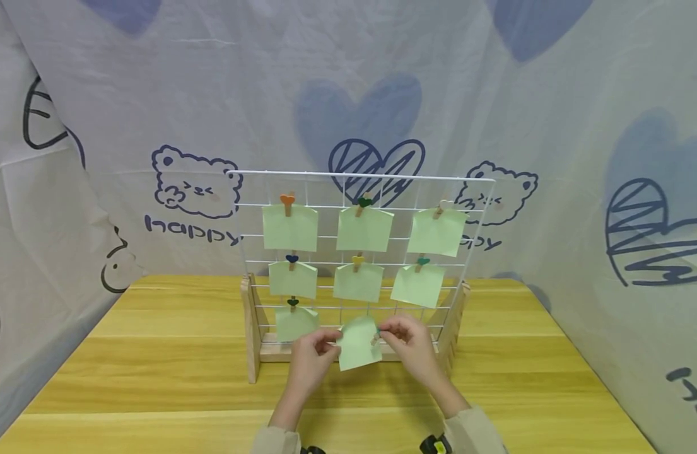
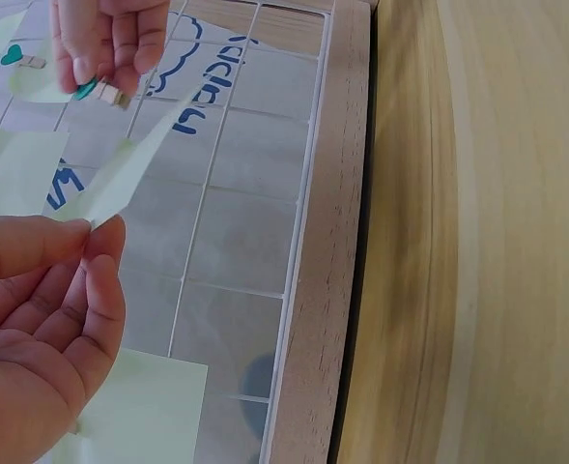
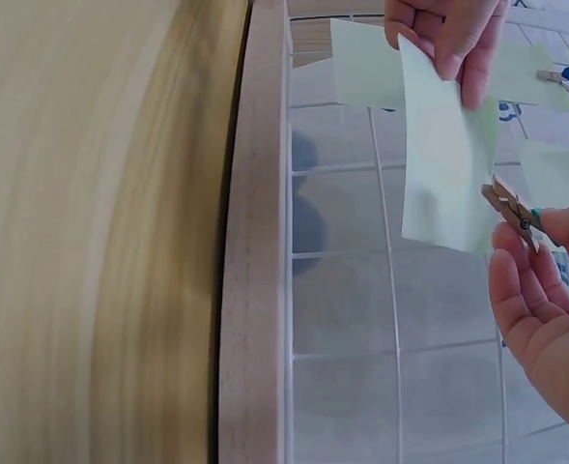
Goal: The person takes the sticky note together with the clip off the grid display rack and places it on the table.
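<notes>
My left hand pinches the left edge of a pale green paper note between thumb and fingertips, in front of the white wire grid's bottom row. At the note's other side, my right hand pinches a small wooden clothespin with a teal decoration. In the right wrist view its jaws are near the note's edge; whether they touch the paper I cannot tell. Several similar notes hang on the grid, each under a heart-topped clothespin, such as the bottom-left note with its dark green heart.
The wire grid stands upright in a wooden base with a left post and a right post. Beneath it lies a wood-grain table. A printed cloth hangs behind and at both sides.
</notes>
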Motion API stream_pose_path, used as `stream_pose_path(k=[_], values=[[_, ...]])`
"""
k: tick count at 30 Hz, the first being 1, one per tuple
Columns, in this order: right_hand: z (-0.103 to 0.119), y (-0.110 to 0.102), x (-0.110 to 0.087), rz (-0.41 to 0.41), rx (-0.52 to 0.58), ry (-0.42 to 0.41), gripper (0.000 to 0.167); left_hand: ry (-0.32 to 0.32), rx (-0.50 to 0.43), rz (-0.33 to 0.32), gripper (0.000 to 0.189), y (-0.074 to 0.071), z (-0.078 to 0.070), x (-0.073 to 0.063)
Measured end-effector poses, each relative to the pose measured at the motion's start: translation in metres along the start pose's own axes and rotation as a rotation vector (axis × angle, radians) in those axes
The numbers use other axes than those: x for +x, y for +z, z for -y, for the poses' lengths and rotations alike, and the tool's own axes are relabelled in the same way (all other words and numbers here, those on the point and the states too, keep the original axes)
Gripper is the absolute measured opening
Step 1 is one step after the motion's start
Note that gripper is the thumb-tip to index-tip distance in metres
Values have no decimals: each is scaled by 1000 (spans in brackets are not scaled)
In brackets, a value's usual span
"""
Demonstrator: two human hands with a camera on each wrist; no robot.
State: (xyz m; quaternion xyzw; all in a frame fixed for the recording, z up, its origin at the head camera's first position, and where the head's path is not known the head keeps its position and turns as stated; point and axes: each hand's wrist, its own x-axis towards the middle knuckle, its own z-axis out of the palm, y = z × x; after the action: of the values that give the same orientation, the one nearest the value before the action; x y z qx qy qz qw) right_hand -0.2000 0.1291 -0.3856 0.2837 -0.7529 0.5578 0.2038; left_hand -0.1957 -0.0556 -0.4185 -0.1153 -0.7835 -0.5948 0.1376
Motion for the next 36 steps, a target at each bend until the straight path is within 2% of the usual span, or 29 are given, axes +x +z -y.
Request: stream_pose_path(k=[7, 10, 14, 17, 19, 26, 32, 36], values=[[-27, -6, -13, 19, 81, 123, 6, -32, -42, 30, 15, 2, 1, -2], [-34, -8, -17, 21, 69, 169, 6, -33, -55, 36, 14, 3, -2, -4], [-37, -12, -23, 16, 55, 197, 6, -27, -53, 37, 14, 3, -18, -8], [-39, -15, -27, 14, 58, 188, 8, -22, -43, 43, 15, 2, -34, -12], [-40, -16, -29, 13, 70, 177, 10, -24, -42, 48, 15, 2, -38, -14], [-43, -23, -36, 2, 118, 219, 10, -24, -68, 63, 16, 14, 1, -8], [-43, -28, -42, 1, 134, 319, 14, -36, -49, 76, 17, 18, 2, -9], [-44, -31, -43, -2, 129, 344, 16, -32, -37, 86, 18, 20, 0, -10]])
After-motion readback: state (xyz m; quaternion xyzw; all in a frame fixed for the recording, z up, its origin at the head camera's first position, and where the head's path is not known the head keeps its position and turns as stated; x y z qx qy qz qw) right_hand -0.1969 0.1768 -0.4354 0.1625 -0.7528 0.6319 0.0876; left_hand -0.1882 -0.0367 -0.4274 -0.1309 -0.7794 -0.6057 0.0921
